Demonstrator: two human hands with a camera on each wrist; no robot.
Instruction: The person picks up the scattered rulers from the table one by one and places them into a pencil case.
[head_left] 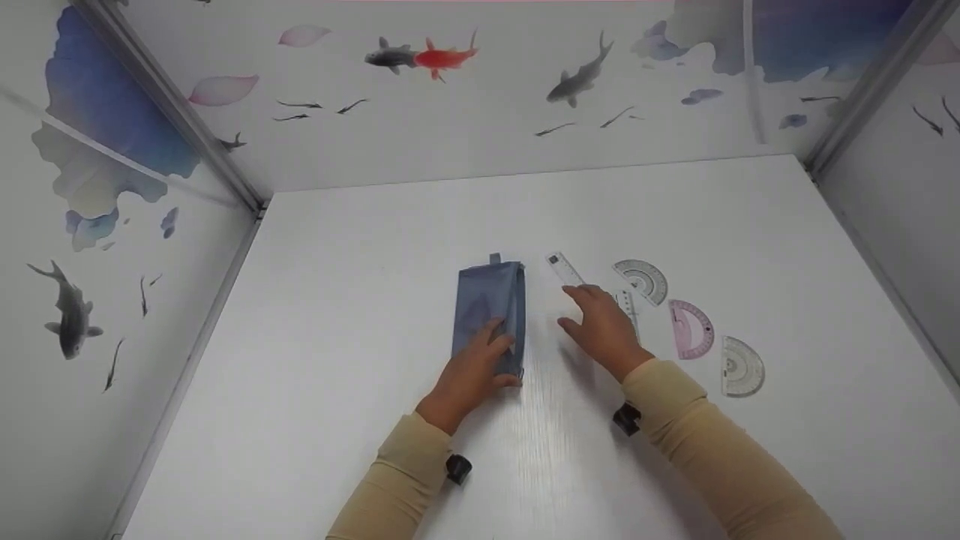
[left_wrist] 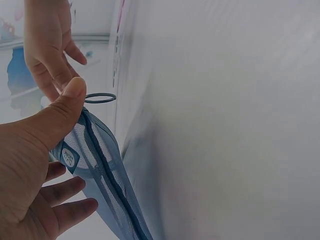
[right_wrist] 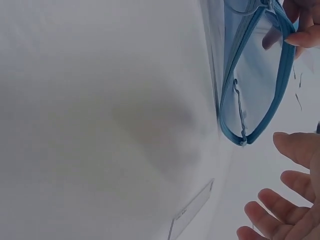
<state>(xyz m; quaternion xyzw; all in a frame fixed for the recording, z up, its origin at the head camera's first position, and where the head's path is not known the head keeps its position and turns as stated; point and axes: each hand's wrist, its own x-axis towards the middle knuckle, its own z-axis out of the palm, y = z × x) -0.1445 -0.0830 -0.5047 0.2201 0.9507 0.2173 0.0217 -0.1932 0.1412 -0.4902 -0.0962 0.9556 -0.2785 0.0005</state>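
Inside a booth papered with painted fish, a white tabletop [head_left: 337,315] is carrying a blue pencil pouch [head_left: 487,307] and a scatter of drawing tools. The left hand [head_left: 472,375] is gripping the pouch at its near end, thumb and fingers pinching the fabric and holding the mouth apart. The right hand [head_left: 604,326], fingers loose and grasping nothing, is resting over a clear ruler [head_left: 564,268] just right of the pouch. To judge by the layout, the packing is barely starting — the pouch is unzipped and appears to be holding nothing, while the ruler, a second clear ruler [head_left: 628,307] and three protractors, grey [head_left: 643,279], pink [head_left: 691,330] and clear [head_left: 741,367], are all lying out on the tabletop. The right wrist view is showing what the head view is not — the zipper gaping and the pale lining inside. The left wrist view is adding the mesh side, a small label and a ring-shaped zipper pull [left_wrist: 100,98].
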